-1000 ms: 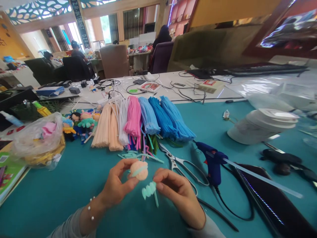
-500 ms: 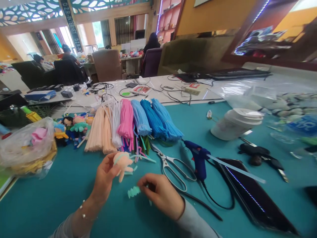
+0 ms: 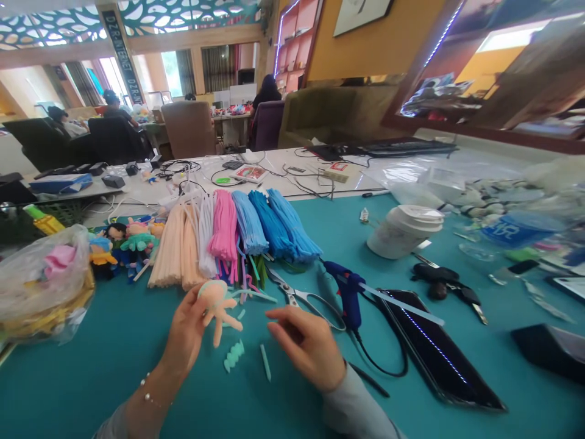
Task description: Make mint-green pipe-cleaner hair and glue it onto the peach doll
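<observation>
Between its thumb and fingers, my left hand (image 3: 188, 323) holds a small peach doll figure (image 3: 217, 308) with a round head, thin limbs and a mint-green band on top. My right hand (image 3: 308, 344) hovers over the mat with thumb and fingers apart and nothing in between. A coiled mint-green piece (image 3: 234, 356) lies on the mat below the doll. Beside it, nearer my right hand, is a short straight mint-green pipe cleaner piece (image 3: 265, 363). Silver scissors (image 3: 315, 302) lie just behind my right hand, partly covered by it.
Bundles of pipe cleaners (image 3: 267, 235) stretch across the back of the green mat. At right are a blue glue gun (image 3: 350, 292) with its stick, a dark tablet (image 3: 443, 350), a lidded white cup (image 3: 404, 231) and keys (image 3: 450, 283). Finished dolls (image 3: 132, 241) and a plastic bag (image 3: 43, 274) sit left.
My right hand has let go of the coiled mint-green piece and drawn right, its fingers opening. The doll has turned in my left hand, showing more limbs. The view has swung slightly right.
</observation>
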Demonstrator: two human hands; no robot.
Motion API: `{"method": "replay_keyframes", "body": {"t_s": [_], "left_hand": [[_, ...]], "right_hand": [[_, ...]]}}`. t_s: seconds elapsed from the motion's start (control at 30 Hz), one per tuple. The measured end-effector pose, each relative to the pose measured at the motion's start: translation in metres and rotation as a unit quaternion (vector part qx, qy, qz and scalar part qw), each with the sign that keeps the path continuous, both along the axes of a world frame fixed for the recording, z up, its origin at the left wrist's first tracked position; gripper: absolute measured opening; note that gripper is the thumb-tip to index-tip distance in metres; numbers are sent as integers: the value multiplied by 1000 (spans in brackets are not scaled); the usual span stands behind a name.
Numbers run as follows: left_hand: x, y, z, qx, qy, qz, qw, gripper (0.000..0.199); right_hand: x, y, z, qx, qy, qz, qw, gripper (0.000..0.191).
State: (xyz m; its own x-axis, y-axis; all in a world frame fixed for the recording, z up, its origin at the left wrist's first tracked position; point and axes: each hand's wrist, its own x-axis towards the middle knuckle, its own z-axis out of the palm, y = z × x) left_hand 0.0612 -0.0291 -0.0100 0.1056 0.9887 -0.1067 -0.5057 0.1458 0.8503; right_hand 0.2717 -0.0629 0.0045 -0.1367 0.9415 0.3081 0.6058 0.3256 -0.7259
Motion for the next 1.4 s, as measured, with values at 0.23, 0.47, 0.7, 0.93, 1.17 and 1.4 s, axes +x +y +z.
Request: {"method": "replay_keyframes", "body": {"t_s": [0.23,0.47,0.7,0.93,1.17,1.4], "left_hand": [[2,6,-4,-58,-58,-25,996,31],[1,11,-5,-181,-137,-51,973,18],[0,12,-10,-147,-126,-68,979,25],[-1,12,-18,-115,-98,-84,985,40],[0,11,-15,-88,-68,-80,991,25],[-1,13,-18,-59,-55,-68,994,30]], "right_hand": [[45,-28,-10,77,44,-201,976,30],[99,-21,-4,-55,-58,-389,918,32],[111,25,4,-138,-53,-342,928,25],[112,39,-6,-147,-9,-338,930,20],[105,21,-3,-104,101,-332,932,26],[71,-4,22,-68,205,-229,949,45]]}}
